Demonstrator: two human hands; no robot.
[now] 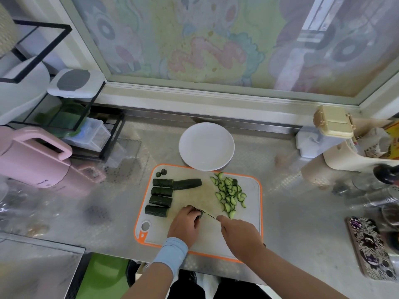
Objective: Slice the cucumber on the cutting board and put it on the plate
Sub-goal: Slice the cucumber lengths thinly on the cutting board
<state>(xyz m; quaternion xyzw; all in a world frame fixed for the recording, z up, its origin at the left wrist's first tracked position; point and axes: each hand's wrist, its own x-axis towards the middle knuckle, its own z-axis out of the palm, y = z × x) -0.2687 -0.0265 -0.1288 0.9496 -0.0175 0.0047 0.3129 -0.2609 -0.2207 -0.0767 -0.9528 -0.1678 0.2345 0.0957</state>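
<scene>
A white cutting board (248,219) with an orange rim lies on the steel counter. Several dark cucumber chunks (160,190) lie in a column on its left, with two cut ends (161,172) at the far left corner. A pile of thin half-moon slices (230,194) covers the right side. My left hand (185,222) holds down a cucumber piece (200,215), mostly hidden under the fingers. My right hand (239,233) grips a knife (208,214) whose blade meets that piece. A white plate (206,146) stands bare behind the board.
A pink kettle (36,162) and a black wire rack (90,130) with containers stand at the left. Cream containers (334,121), glass jars (371,190) and a patterned phone (369,247) crowd the right. A patterned window pane rises behind the counter.
</scene>
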